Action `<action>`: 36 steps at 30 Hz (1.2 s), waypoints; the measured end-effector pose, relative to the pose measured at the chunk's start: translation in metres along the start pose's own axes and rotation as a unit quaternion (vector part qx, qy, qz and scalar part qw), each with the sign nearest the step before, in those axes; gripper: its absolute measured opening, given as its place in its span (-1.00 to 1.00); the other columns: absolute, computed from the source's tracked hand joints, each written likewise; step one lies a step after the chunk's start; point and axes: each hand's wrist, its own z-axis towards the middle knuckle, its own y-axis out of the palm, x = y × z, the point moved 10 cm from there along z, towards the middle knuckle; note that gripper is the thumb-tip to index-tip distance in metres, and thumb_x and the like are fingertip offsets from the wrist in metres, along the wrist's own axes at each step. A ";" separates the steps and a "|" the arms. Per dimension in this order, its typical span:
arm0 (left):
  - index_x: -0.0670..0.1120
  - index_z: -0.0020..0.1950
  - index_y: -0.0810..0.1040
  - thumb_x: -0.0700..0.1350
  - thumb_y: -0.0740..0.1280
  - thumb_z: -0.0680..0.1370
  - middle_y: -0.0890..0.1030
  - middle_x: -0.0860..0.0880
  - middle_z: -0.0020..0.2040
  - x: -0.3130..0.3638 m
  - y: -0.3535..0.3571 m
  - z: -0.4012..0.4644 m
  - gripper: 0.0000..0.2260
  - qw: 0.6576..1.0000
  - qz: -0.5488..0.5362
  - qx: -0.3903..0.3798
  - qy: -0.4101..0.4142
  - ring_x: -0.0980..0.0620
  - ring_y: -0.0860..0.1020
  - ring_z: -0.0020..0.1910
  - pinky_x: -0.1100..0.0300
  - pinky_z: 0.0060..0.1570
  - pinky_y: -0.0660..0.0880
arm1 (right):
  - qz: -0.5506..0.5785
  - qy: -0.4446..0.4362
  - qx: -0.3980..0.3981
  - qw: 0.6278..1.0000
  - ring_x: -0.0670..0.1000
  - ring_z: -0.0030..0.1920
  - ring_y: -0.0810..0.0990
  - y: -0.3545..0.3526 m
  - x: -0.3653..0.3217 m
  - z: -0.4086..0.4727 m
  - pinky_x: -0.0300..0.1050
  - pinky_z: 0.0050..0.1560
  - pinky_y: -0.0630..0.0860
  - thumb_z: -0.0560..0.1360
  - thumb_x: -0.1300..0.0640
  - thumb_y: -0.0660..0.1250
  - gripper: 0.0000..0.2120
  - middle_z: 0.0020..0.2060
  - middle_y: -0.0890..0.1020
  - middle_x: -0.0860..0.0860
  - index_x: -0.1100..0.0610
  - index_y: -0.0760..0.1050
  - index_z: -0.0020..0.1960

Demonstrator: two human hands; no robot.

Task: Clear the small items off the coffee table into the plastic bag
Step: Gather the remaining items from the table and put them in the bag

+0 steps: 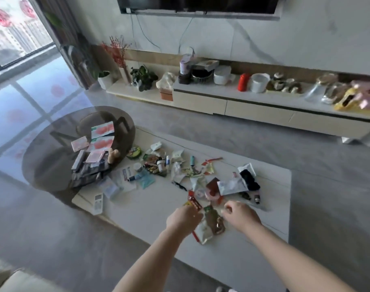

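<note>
The white coffee table is strewn with small items: wrappers, sachets, little bottles and tubes. My left hand is near the table's front and grips a red snack packet that sticks up past its fingers. Just to its right, my right hand has its fingers curled and pinches a small pale scrap. Between and below the hands lie a brown and green packet and a white packet. I cannot make out a plastic bag.
A white remote lies at the table's left front corner. A round dark glass table with boxes and cards overlaps the left end. A black pouch and small dark bottles sit right of the pile. The TV cabinet runs behind.
</note>
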 end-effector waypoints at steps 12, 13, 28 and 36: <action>0.01 0.10 0.59 0.09 0.21 0.54 0.64 -0.01 0.04 0.094 0.047 0.074 -0.73 1.000 0.005 -0.025 0.017 -0.03 0.61 -0.01 0.15 -0.03 0.55 | 0.109 0.125 0.014 0.986 0.07 0.12 0.53 -0.025 0.131 0.042 -0.10 0.08 0.46 0.55 -0.04 0.20 -0.72 0.12 0.59 0.01 0.07 0.49 0.17; 0.00 0.13 0.58 0.08 0.22 0.54 0.64 -0.01 0.07 0.097 0.050 0.086 -0.72 0.999 -0.009 -0.028 0.022 -0.04 0.60 0.04 0.16 0.01 0.53 | 0.115 0.134 0.016 0.984 0.07 0.13 0.53 -0.024 0.138 0.049 -0.11 0.07 0.45 0.55 -0.05 0.21 -0.71 0.13 0.58 0.01 0.07 0.48 0.18; 0.04 0.33 0.43 0.13 0.26 0.55 0.60 0.01 0.19 0.120 0.151 0.285 -0.62 0.994 -0.038 -0.097 0.041 0.02 0.58 0.09 0.07 0.10 0.55 | 0.177 0.191 0.042 0.965 0.10 0.12 0.53 0.039 0.221 0.198 0.01 0.09 0.51 0.52 -0.01 0.25 -0.66 0.10 0.58 0.07 0.14 0.46 0.21; 0.02 0.40 0.37 0.10 0.27 0.55 0.47 -0.01 0.34 0.121 0.192 0.374 -0.56 0.996 0.014 -0.028 0.088 -0.03 0.35 0.36 0.08 0.21 0.42 | 0.174 0.169 0.064 0.968 0.10 0.26 0.42 0.087 0.262 0.286 0.00 0.16 0.45 0.53 -0.05 0.26 -0.52 0.28 0.44 0.05 0.09 0.31 0.39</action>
